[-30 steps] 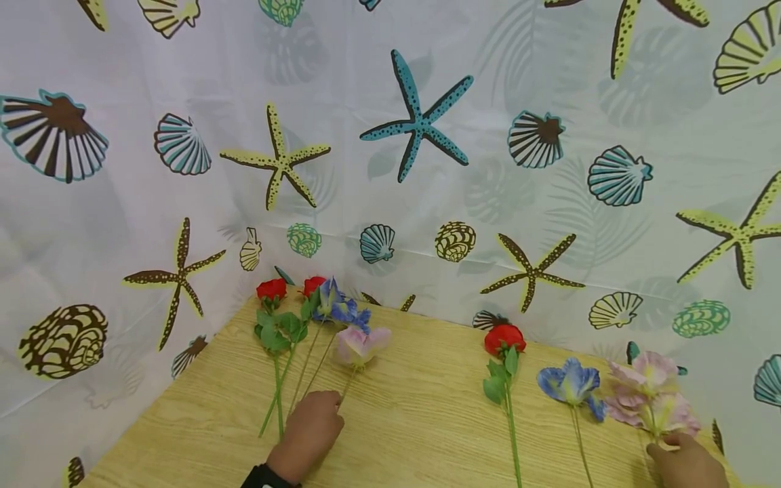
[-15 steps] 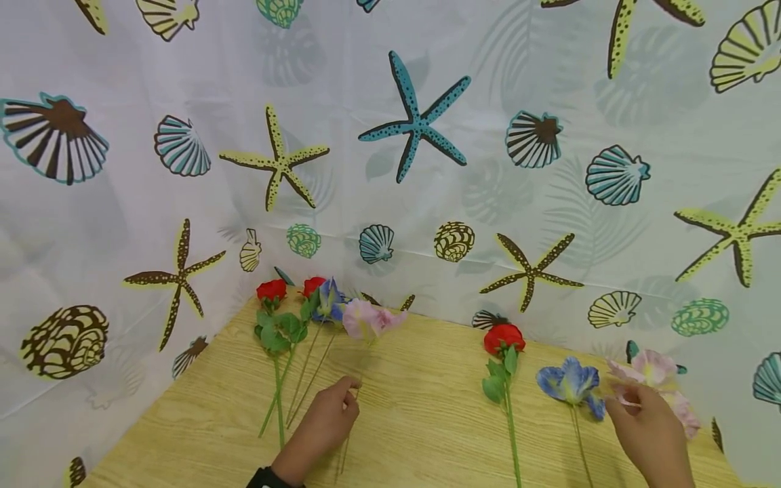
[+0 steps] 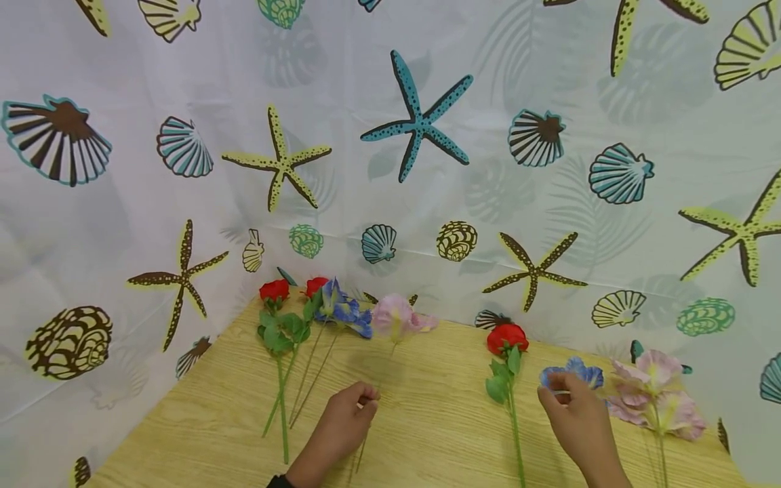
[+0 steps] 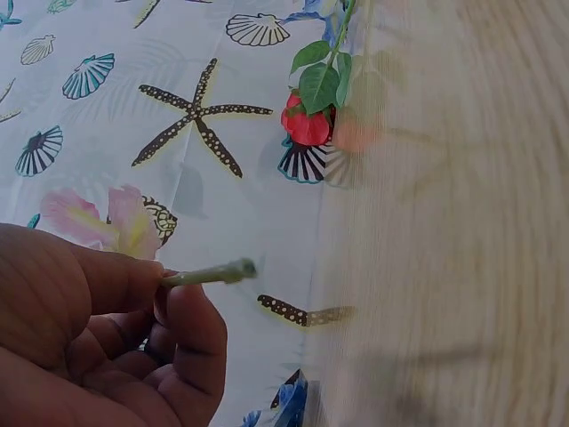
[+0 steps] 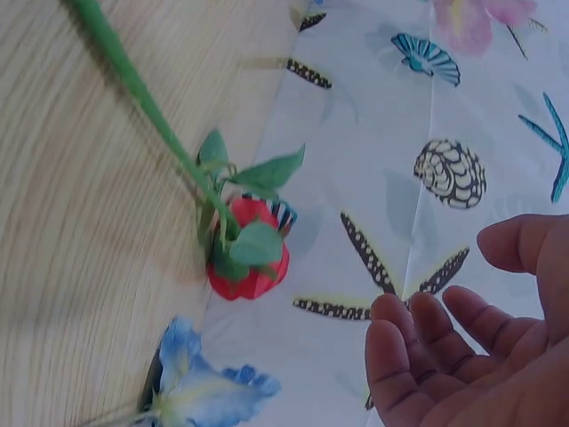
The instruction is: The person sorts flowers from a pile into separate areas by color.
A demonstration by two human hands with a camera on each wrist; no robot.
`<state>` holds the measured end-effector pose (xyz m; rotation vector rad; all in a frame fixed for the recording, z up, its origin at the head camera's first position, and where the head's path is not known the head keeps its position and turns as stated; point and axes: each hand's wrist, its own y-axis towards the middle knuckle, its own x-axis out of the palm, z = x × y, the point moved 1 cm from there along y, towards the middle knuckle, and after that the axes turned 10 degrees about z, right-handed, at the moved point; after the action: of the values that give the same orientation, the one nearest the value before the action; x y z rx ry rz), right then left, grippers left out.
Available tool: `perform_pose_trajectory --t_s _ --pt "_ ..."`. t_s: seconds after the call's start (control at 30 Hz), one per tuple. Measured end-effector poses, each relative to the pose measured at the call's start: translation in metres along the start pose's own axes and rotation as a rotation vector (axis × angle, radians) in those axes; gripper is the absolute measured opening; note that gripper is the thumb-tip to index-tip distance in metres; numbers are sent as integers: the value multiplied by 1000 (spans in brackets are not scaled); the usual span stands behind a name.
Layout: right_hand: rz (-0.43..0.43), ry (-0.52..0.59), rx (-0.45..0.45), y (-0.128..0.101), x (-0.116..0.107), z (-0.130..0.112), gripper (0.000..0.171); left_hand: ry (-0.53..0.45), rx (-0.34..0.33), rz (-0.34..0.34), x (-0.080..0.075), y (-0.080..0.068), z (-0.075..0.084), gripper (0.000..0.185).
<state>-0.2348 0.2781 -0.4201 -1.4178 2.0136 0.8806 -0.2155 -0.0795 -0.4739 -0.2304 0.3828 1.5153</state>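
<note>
At the far left of the wooden table (image 3: 201, 420), near the corner of the sea-pattern curtain (image 3: 390, 135), lie two red roses (image 3: 274, 290) with green leaves, and just beside them a blue flower (image 3: 342, 310), their stems pointing toward the person. A little to the right, the left hand (image 3: 342, 427) pinches the thin stem of a pink flower (image 3: 396, 318) between thumb and fingers; the left wrist view shows the cut end of this stem coming out from the curled fingers (image 4: 191, 334). The pink bloom is raised above the table, close to the curtain, just to the right of the blue flower. More to the right, a single red rose (image 3: 505, 337) lies on the wood, its stem running toward the near edge. Next to it, the right hand (image 3: 576, 423) is over a second blue flower (image 3: 579, 373), whose stem it covers; its fingers are relaxed and spread, and in the right wrist view the palm is empty. At the far right lie pale pink flowers (image 3: 655, 393), near the table edge.
</note>
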Motion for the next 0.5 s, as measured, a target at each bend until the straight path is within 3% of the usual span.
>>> perform_pose_trajectory --t_s 0.27,0.5 --pt "-59 41 13 -2 19 -16 47 -96 -9 -7 9 -1 9 16" --pt "-127 161 -4 -13 39 -41 39 -116 24 2 22 -5 16 16"
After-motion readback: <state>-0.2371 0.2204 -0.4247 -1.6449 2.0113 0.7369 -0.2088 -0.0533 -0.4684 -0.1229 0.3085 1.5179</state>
